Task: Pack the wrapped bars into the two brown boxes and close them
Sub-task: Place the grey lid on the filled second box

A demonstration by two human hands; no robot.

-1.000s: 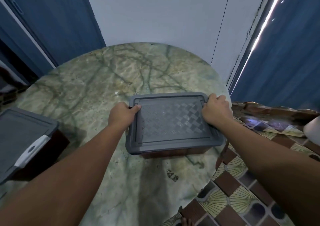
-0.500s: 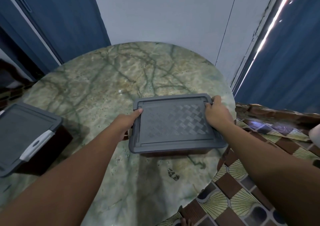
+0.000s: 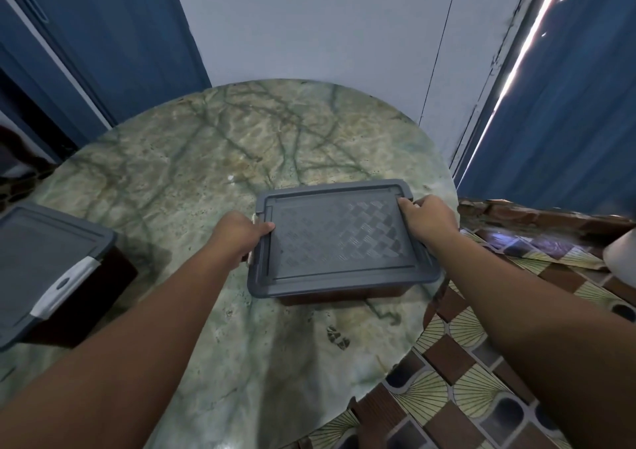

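Lidded box [image 3: 339, 242] near table's [image 3: 206, 146] right edge sits between the hands; left hand [image 3: 237, 233] grips its left side; right hand [image 3: 428, 219] grips its right

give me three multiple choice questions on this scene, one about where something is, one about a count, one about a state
1. Where is the second box?
A. at the table's left edge
B. stacked on the middle box
C. on the floor

2. How many grey-lidded boxes show?
A. one
B. two
C. four

3. What state is the middle box in?
A. lid off
B. lid on, hands at both ends
C. tipped on its side

Key: 1 A, it sits far left on the marble table. 2 B, only those two show. 3 B, the grey lid covers it while the left hand and right hand each keep a grip on an end.
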